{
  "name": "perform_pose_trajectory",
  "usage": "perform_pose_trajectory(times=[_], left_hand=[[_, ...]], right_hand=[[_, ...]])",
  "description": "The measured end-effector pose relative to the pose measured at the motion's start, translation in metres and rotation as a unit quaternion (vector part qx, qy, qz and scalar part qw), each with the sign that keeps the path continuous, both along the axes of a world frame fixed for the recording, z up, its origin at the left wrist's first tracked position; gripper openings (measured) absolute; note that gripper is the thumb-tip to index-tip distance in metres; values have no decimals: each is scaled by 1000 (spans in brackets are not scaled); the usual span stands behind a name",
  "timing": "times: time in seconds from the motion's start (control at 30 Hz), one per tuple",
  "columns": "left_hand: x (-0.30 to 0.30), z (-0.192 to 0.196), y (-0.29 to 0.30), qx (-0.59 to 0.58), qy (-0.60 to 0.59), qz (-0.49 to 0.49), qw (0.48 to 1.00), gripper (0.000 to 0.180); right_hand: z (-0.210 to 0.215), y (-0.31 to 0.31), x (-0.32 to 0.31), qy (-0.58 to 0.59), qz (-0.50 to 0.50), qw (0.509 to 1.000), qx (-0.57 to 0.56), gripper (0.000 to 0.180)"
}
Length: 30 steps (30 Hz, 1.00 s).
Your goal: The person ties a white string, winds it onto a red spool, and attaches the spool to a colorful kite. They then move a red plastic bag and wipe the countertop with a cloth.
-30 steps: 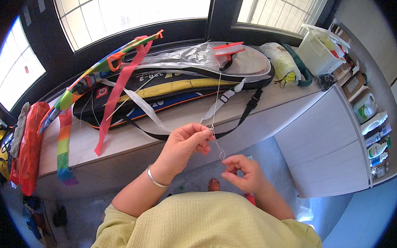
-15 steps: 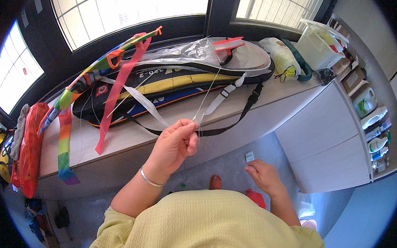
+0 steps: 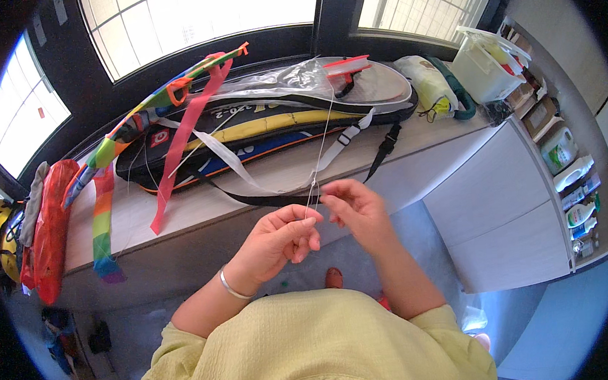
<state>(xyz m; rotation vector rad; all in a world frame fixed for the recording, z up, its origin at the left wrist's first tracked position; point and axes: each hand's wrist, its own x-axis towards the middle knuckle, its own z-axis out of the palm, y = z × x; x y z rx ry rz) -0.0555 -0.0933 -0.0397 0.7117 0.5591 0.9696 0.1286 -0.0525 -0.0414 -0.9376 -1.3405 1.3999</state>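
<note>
A thin white string [image 3: 326, 129] runs down from a red line winder [image 3: 347, 67] at the back of the counter to my hands. It has a small knot and loop just above my fingers. My left hand [image 3: 275, 237], a silver bangle on its wrist, pinches the looped strands between thumb and forefinger. Close beside it, my right hand [image 3: 357, 211] is curled, thumb and forefinger together at the string near the knot. A folded rainbow-coloured kite [image 3: 136, 123] with a pink streamer [image 3: 184, 138] lies to the left, over a black and yellow racket bag [image 3: 258, 126].
The pale counter [image 3: 139, 228] runs below the windows. A red plastic-wrapped bundle [image 3: 52, 233] is at its left end. At right stand a bagged yellow item [image 3: 426, 88] and a white bin [image 3: 488, 67]. Black bag straps [image 3: 263, 201] hang over the front edge. Shelves hold several bottles [image 3: 559, 150].
My right hand has come up from low on the right to the string beside my left hand. My left hand has moved slightly down, and the string's knot now shows above it.
</note>
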Motion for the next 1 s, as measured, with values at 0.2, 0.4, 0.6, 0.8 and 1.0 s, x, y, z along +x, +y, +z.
perform_pose_trajectory(times=[0.2, 0.4, 0.6, 0.8, 1.0], left_hand=[[-13, -8, -10, 18, 30, 34, 999, 12], [-40, -26, -18, 101, 0, 140, 985, 12], [-49, -37, -22, 89, -172, 105, 975, 16], [-52, -67, -35, -16, -108, 47, 993, 18], [-13, -73, -28, 232, 351, 8, 907, 24]], right_hand=[[-2, 13, 1, 152, 44, 984, -85, 7], [2, 1, 57, 408, 132, 902, -51, 15], [-6, -23, 116, 447, 114, 887, -4, 36], [-9, -40, 155, 419, -19, 907, 36, 36], [10, -50, 158, 332, -19, 940, 77, 35]])
